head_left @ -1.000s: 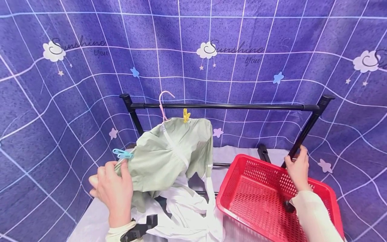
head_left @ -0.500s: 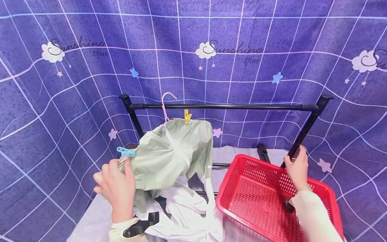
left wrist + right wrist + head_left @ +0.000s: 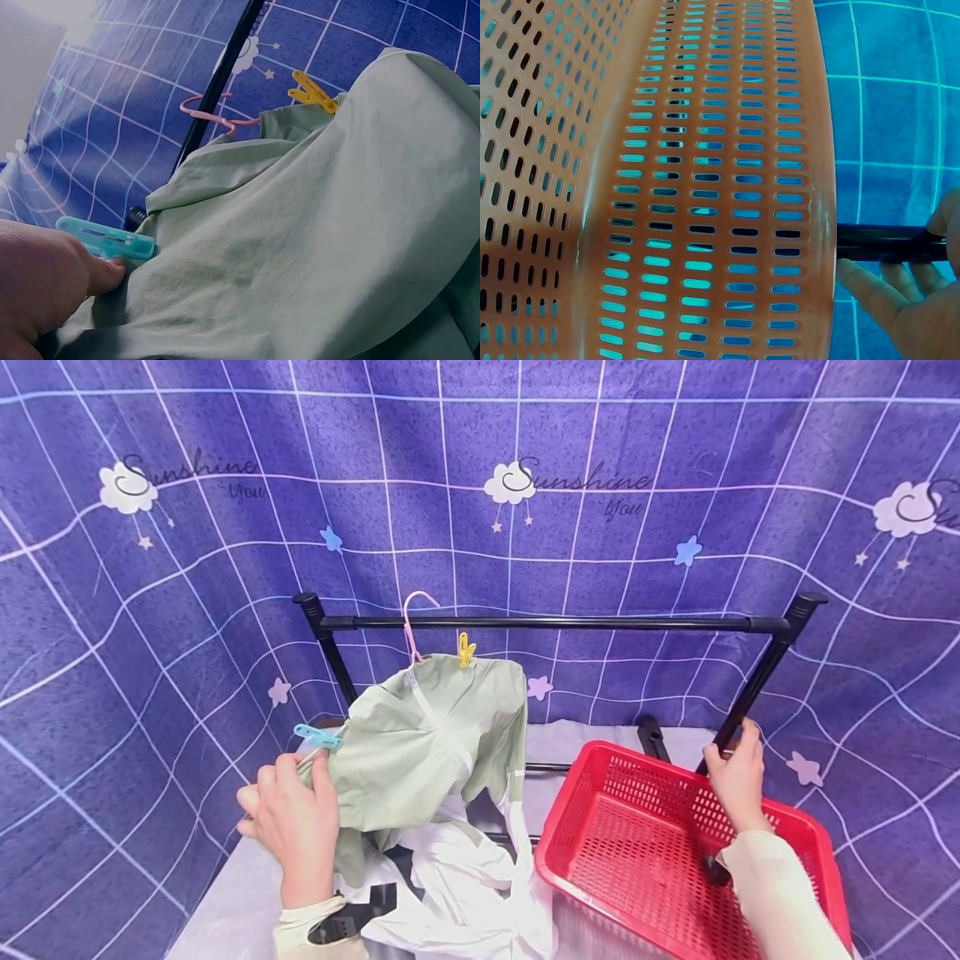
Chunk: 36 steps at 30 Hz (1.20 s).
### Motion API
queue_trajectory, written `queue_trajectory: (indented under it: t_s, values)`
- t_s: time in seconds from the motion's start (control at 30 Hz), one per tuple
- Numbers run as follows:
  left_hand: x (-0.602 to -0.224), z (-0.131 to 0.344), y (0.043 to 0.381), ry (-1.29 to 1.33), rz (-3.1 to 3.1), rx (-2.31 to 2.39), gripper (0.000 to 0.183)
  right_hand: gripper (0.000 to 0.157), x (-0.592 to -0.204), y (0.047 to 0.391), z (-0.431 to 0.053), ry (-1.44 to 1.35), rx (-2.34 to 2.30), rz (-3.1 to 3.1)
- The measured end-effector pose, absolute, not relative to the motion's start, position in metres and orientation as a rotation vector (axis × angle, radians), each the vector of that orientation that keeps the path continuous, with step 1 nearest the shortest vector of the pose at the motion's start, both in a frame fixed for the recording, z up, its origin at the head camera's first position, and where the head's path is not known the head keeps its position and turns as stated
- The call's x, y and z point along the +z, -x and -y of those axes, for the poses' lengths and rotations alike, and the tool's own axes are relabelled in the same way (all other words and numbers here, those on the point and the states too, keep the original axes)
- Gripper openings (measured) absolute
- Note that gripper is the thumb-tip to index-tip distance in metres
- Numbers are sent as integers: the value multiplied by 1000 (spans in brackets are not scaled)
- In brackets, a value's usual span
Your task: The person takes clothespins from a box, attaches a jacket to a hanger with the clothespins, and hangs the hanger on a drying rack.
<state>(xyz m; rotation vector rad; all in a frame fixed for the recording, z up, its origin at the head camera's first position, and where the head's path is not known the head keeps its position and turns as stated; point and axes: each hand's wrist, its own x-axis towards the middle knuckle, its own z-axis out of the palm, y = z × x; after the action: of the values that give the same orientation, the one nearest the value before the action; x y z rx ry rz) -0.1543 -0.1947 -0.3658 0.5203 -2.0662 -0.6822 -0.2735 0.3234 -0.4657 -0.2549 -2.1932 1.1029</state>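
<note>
A pale green garment (image 3: 405, 760) with white straps and a white lower part droops from a pink hanger (image 3: 408, 625). The hanger's hook overlaps the rack's black top rail (image 3: 570, 623). My left hand (image 3: 296, 818) pinches the garment's left edge, thumb in front, just below a light blue clothespin (image 3: 318, 736). That clothespin (image 3: 109, 238) lies right above the thumb in the left wrist view. A yellow clothespin (image 3: 466, 650) sits on the garment's top edge. On the right, my right hand (image 3: 738, 781) grips the rack's black upright post (image 3: 757, 689), behind the basket's rim.
A red perforated basket (image 3: 637, 852) stands at the right, under my right forearm, its far rim close to the post. White fabric (image 3: 465, 877) hangs at the front middle. Behind the rack is a purple grid-patterned curtain (image 3: 585, 552).
My left hand has shifted slightly right, bringing the garment's edge and the blue clothespin along. The hanger hook has moved a little right. My right hand stays on the post.
</note>
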Motion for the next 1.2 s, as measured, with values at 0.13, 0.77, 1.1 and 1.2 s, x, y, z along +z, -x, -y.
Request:
queue_trajectory:
  t_s: [0.13,0.77,1.1,1.2]
  values:
    - [-367,195,154,-520,2068,-685,30,61,-466,274,-323,260,1096,2193]
    - [-378,199,153,-539,2095,-726,29,59,-465,273,-321,265,1096,2178]
    - [-384,200,152,-545,2092,-737,29,58,-466,273,-321,258,1088,2159]
    - [-385,200,152,-542,2086,-740,28,58,-467,273,-320,257,1086,2154]
